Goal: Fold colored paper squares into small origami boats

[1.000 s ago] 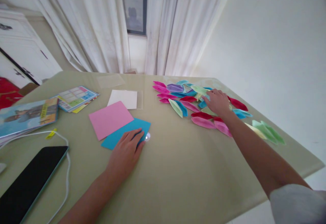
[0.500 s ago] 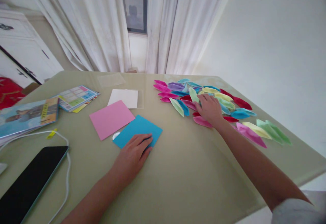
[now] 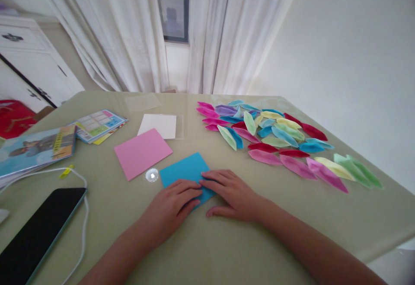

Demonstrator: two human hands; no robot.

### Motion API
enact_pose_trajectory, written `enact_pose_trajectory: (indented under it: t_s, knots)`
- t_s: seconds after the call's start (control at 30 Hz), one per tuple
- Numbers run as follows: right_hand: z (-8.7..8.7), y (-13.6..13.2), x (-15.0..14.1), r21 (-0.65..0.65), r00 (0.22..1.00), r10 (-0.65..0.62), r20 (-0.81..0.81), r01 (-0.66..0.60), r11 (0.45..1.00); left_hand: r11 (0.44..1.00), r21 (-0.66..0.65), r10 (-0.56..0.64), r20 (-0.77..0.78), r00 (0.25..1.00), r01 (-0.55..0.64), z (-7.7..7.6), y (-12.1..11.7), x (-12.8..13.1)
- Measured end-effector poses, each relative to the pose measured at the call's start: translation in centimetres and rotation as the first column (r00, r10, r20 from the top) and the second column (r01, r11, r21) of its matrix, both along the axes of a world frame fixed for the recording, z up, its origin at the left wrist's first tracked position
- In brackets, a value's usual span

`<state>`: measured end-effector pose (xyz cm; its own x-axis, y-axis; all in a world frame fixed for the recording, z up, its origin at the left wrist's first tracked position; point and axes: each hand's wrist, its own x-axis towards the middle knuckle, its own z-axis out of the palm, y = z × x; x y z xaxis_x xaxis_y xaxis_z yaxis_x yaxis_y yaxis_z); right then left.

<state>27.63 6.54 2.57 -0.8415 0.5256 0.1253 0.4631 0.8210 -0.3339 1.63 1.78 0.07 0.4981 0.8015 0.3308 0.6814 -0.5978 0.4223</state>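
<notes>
A blue square sheet of paper (image 3: 186, 168) lies on the table in front of me, turned at an angle. Across its lower left part rests my left hand (image 3: 175, 200), fingers laid flat. My right hand (image 3: 231, 192) touches the sheet's right side with its fingers stretched out and its thumb apart. Beside the blue sheet, to the left, are a pink square of paper (image 3: 142, 153) and a small clear round object (image 3: 151, 174). Many folded paper boat-like pieces (image 3: 264, 157) in several colours spread over the right half of the table.
White paper in a clear sleeve (image 3: 158, 126) sits behind the pink square. Booklets (image 3: 99, 125) and a magazine (image 3: 39, 146) lie at the left. Nearer me are a black-screened device (image 3: 45, 233) and a white cable (image 3: 84, 228). Curtains (image 3: 129, 30) hang beyond the table (image 3: 243, 250).
My right hand has left the folded pieces and come down to the blue sheet's right side. The blue sheet has shifted right and nearer, uncovering the clear round object. My left hand moved slightly right.
</notes>
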Motion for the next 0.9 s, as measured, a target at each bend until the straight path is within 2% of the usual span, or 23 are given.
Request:
enact_pose_trajectory:
  t_s: [0.07, 0.1, 0.17, 0.23, 0.27, 0.3, 0.4, 0.53, 0.73, 0.83, 0.87, 0.9]
  knots:
    - [-0.4, -0.3, 0.2, 0.028, 1.0, -0.018, 0.016, 0.018, 0.999, 0.986, 0.01, 0.165, -0.01, 0.986, -0.165, 0.4, 0.5, -1.3]
    - [-0.5, -0.3, 0.4, 0.052, 0.999, -0.023, 0.024, 0.022, 0.998, 0.962, 0.021, 0.271, -0.014, 0.962, -0.271, 0.5, 0.8, -2.1]
    - [-0.5, -0.4, 0.5, 0.1, 0.999, -0.011, 0.035, 0.007, 0.995, 0.896, 0.045, 0.443, -0.04, 0.896, -0.441, 0.5, 1.6, -4.1]
    - [-0.4, -0.6, 0.5, 0.13, 0.999, 0.011, 0.046, -0.017, 0.991, 0.825, 0.071, 0.566, -0.084, 0.82, -0.561, 0.3, 2.2, -5.8]
    - [-0.3, -0.7, 0.5, 0.137, 0.999, 0.017, 0.05, -0.024, 0.99, 0.777, 0.088, 0.628, -0.172, 0.759, -0.623, 0.2, 2.4, -6.5]
    - [-0.3, -0.9, 0.6, 0.143, 0.998, 0.019, 0.054, -0.026, 0.989, 0.757, 0.087, 0.647, -0.239, 0.724, -0.648, 0.1, 2.6, -7.1]
    - [-0.3, -1.1, 0.8, 0.172, 0.999, 0.014, 0.053, -0.023, 0.985, 0.766, 0.069, 0.627, -0.306, 0.717, -0.64, 0.1, 2.6, -7.6]
    - [-0.7, -1.0, 1.0, 0.212, 1.0, 0.017, 0.008, -0.018, 0.977, 0.772, 0.097, 0.619, -0.34, 0.708, -0.628, 1.0, 2.3, -6.7]
    - [-1.1, -0.7, 0.9, 0.247, 0.998, -0.069, -0.014, 0.07, 0.966, 0.75, 0.16, 0.652, -0.342, 0.677, -0.641, 1.8, 2.2, -5.8]
    - [-0.8, -0.8, 1.0, 0.147, 0.997, -0.06, -0.052, 0.067, 0.987, 0.698, 0.213, 0.714, -0.284, 0.64, -0.684, 1.9, 2.1, -5.8]
    - [-0.6, -0.9, 1.0, 0.074, 0.995, -0.061, -0.081, 0.067, 0.995, 0.685, 0.24, 0.729, -0.246, 0.639, -0.688, 1.9, 1.9, -5.8]
    - [-0.4, -1.0, 1.1, -0.018, 0.989, -0.077, -0.124, 0.075, 0.997, 0.696, 0.274, 0.716, -0.195, 0.67, -0.664, 2.0, 1.7, -5.6]
